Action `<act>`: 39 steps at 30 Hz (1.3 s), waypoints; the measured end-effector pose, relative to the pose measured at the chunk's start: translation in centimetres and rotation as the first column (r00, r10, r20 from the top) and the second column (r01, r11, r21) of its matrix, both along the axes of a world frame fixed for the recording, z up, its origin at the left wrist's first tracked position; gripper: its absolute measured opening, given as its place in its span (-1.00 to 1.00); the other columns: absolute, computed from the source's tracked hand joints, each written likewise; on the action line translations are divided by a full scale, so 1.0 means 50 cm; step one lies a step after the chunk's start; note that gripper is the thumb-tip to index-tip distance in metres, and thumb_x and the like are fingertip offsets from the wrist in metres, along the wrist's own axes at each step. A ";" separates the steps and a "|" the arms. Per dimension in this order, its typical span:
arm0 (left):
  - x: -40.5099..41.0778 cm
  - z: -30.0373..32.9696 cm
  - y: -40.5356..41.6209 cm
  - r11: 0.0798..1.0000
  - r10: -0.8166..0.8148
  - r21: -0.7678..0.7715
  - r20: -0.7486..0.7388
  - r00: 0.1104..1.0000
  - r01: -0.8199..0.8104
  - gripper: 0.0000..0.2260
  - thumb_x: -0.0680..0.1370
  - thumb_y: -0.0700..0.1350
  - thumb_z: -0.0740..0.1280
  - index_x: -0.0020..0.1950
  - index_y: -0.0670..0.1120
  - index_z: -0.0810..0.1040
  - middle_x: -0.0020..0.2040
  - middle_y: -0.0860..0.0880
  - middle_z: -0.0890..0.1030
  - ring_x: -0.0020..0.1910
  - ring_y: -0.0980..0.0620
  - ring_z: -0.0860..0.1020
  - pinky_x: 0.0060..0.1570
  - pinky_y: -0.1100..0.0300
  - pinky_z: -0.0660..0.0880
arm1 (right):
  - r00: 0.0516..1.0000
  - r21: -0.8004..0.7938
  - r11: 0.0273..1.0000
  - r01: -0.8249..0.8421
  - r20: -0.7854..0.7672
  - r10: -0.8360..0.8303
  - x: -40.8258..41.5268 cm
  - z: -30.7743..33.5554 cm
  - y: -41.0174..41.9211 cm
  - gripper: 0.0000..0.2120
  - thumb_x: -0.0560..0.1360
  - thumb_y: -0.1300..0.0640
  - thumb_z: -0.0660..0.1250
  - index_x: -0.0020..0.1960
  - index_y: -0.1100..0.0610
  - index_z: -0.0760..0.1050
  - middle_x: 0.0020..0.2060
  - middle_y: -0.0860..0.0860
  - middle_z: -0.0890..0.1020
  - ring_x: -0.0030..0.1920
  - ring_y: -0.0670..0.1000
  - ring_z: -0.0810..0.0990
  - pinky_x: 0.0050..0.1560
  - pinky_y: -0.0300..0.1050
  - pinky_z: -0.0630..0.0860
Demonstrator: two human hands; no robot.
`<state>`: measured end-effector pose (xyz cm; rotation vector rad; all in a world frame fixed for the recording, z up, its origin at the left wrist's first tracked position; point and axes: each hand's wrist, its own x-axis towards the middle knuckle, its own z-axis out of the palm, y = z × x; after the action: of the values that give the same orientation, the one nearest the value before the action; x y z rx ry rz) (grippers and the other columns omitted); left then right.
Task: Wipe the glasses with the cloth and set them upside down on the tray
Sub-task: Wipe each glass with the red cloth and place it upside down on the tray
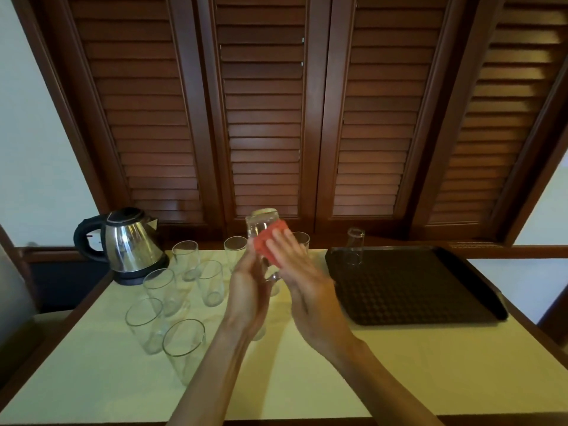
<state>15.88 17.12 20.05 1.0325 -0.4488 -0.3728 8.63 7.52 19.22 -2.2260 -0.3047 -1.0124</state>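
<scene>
You had nothing to read here: no text, label, brand, number or sign was legible on anything.

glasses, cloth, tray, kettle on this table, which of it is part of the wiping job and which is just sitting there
Part of the job:
- held glass, gripped by the left hand
- red cloth, pressed to it by the right hand
- upright glasses waiting on the table
- dark tray
- upside-down glass on the tray

Just lying about:
- steel kettle
- louvred doors behind
</scene>
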 end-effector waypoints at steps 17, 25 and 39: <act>0.019 -0.009 0.027 0.855 -0.062 0.490 0.425 0.903 -0.171 -0.47 0.16 -0.18 0.57 0.09 0.14 0.63 -0.09 0.11 0.67 -0.09 0.04 0.63 -0.21 0.19 0.56 | 0.976 0.297 0.953 -0.056 -0.187 0.115 0.005 0.090 -0.062 -0.64 0.71 0.20 0.10 0.47 0.12 0.45 0.27 0.01 0.64 0.28 -0.02 0.61 0.34 0.11 0.52; 0.033 0.006 0.016 0.760 0.020 0.534 0.551 0.834 -0.370 -0.59 0.20 -0.18 0.64 -0.08 0.13 0.59 -0.22 0.15 0.62 -0.19 0.03 0.64 -0.23 0.14 0.61 | 0.997 -0.030 0.999 -0.043 -0.072 0.041 0.006 0.075 -0.062 -0.60 0.68 0.35 0.11 0.49 0.19 0.38 0.47 -0.06 0.39 0.55 -0.18 0.25 0.58 -0.10 0.18; 0.043 0.013 0.011 0.711 0.067 0.549 0.570 0.819 -0.440 -0.52 0.17 -0.09 0.59 -0.03 0.28 0.56 -0.21 0.17 0.64 -0.26 0.06 0.64 -0.16 -0.03 0.66 | 0.999 -0.063 0.997 -0.040 -0.020 0.039 -0.003 0.052 -0.064 -0.62 0.68 0.28 0.09 0.46 0.18 0.42 0.46 0.01 0.44 0.53 -0.11 0.32 0.54 0.00 0.28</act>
<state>18.02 17.67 20.72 1.9083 -0.6564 0.0407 8.47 4.33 21.84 -2.2764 -0.3758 -0.9731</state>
